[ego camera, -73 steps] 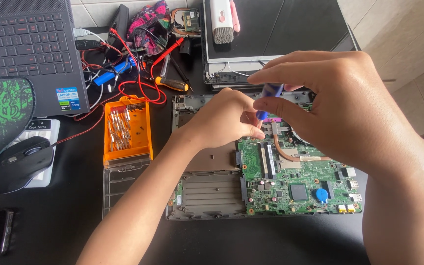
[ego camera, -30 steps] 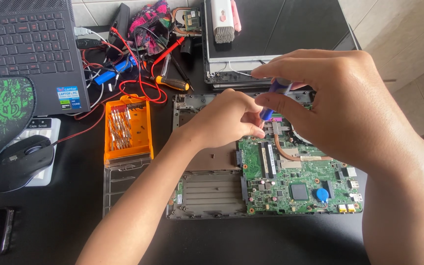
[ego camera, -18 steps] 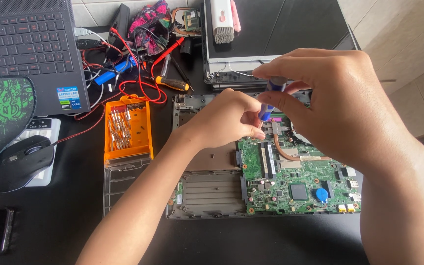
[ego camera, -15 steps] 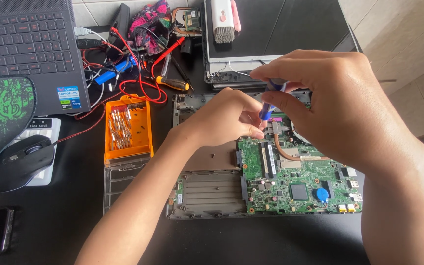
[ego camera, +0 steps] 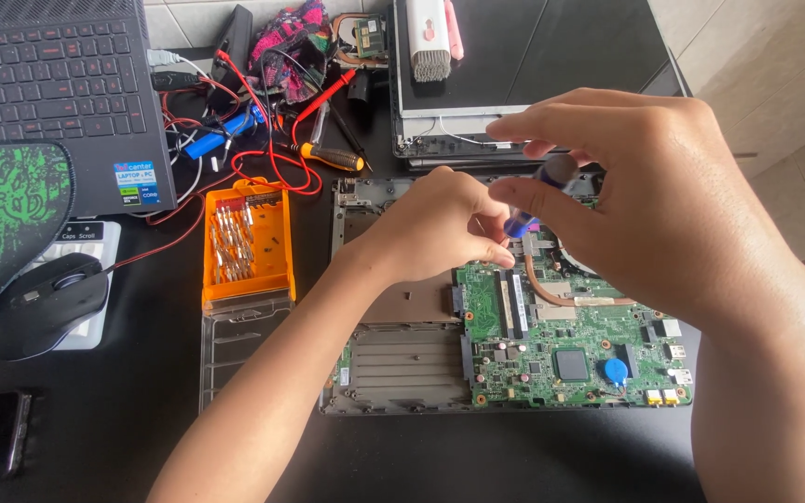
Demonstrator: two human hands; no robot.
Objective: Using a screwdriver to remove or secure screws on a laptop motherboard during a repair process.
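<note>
My right hand [ego camera: 663,214] pinches the blue-handled screwdriver [ego camera: 535,200] upright between thumb and fingertips above the green motherboard [ego camera: 570,345] in the opened laptop chassis [ego camera: 402,359]. My left hand [ego camera: 435,228], fingers curled narrow, steadies its lower shaft. An orange bit case [ego camera: 246,244] lies just left.

green circuit board [ego camera: 570,345], orange bit case [ego camera: 246,244], blue screwdriver [ego camera: 520,224].

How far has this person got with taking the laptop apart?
Done: the laptop base lies open, green circuit board exposed. In hand: right hand holds a blue screwdriver upright over the board; left hand steadies near its tip. Left: the board sits in the base.
</note>
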